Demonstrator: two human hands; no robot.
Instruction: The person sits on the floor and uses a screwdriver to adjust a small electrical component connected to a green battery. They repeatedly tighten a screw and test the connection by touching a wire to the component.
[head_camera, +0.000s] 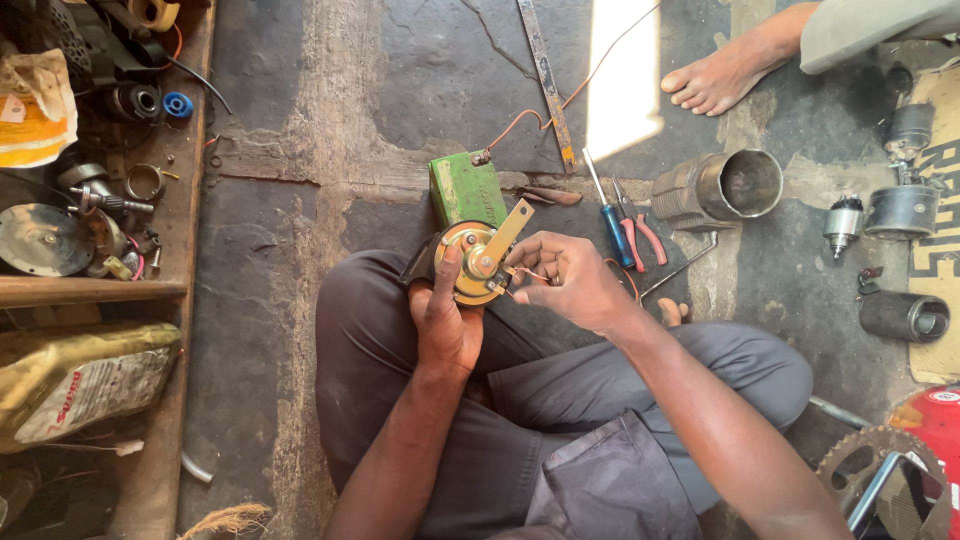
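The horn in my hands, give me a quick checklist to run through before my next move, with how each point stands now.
1. Round horn held firmly: ok, the left hand wraps it with the thumb across its face.
2. Thin wire at the horn's side gripped: ok, pinched in the right hand fingers.
3. Wire seated on its terminal: cannot tell, too small.
4. Green battery with its orange lead attached: ok.
5. Blue-handled screwdriver and red pliers nearby: ok, on the floor beside the right hand.

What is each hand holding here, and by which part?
The left hand grips the round brass-coloured horn by its lower rim and back, thumb across its face. The right hand pinches a thin wire at the horn's side.
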